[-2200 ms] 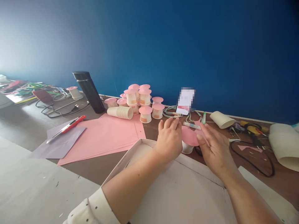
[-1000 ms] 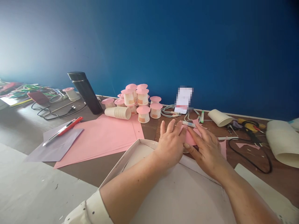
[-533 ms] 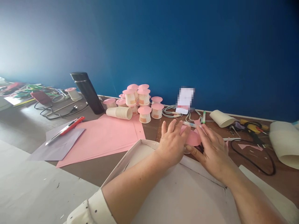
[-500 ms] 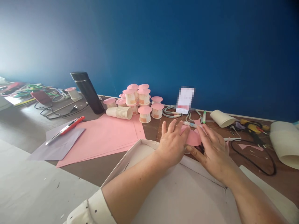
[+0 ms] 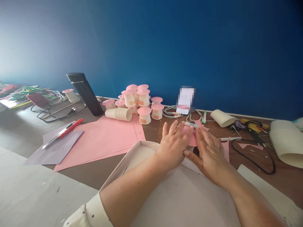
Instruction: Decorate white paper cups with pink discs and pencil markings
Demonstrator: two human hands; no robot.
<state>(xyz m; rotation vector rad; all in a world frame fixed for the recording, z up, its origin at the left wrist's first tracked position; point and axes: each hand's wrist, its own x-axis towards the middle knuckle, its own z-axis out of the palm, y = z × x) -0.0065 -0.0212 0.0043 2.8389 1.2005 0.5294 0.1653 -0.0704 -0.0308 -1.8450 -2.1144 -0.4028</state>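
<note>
My left hand [image 5: 172,144] lies with fingers stretched and apart over the left side of a pink paper roof [image 5: 192,139]. From the right, my right hand [image 5: 209,154] rests its extended fingers on the same roof, its thumb reaching toward the near edge. A pale edge shows just below the roof, mostly hidden by my hands. Both forearms cross a shallow white box lid [image 5: 156,195]. Behind my hands lies a small glue tube [image 5: 191,125]. Finished paper-cup houses [image 5: 145,115] with pink roofs stand stacked to the left.
Pink sheets [image 5: 101,138] lie at left, with a red utility knife [image 5: 62,133] on grey paper [image 5: 68,145]. A nested cup stack [image 5: 118,114] and a black flask [image 5: 86,94] are behind. Cups [image 5: 222,118], a black cable [image 5: 253,170] and pink scraps [image 5: 251,146] lie at right.
My hands have shifted slightly over the pink roof and now cover more of it. The whole view has moved a little, so objects sit slightly further left.
</note>
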